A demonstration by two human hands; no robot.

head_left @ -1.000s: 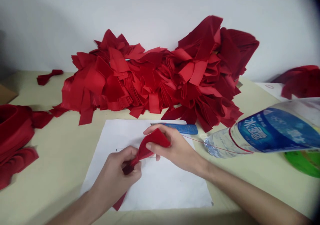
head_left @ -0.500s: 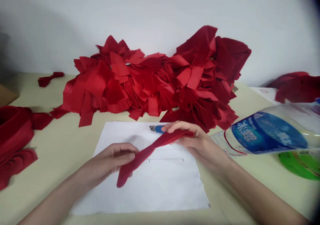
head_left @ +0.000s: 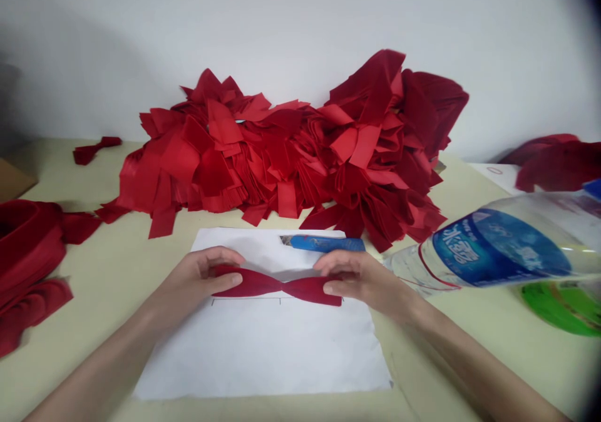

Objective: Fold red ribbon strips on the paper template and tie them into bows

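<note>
A red fabric bow [head_left: 263, 286], pinched narrow at its middle, lies level over the white paper [head_left: 263, 353], along a ruled black line with short tick marks. My left hand [head_left: 206, 278] is closed on the bow's left end, thumb in front and fingers behind. At the other end, my right hand [head_left: 354, 281] grips the bow between thumb and fingers. Just beyond the bow, a blue utility knife [head_left: 323, 243] rests across the paper's upper edge, its blade tip pointing left.
A large heap of red fabric pieces [head_left: 282, 153] stands against the wall. More red fabric [head_left: 32, 247] lies at the left, with a small red bow [head_left: 96, 149] behind. At right are a lying plastic bottle [head_left: 502, 247], a green round object [head_left: 558, 309] and red fabric [head_left: 558, 162].
The bow has turned from a slant to level and come down along the ruled line. My right hand has moved nearer, uncovering the knife; my left hand has shifted to the bow's end.
</note>
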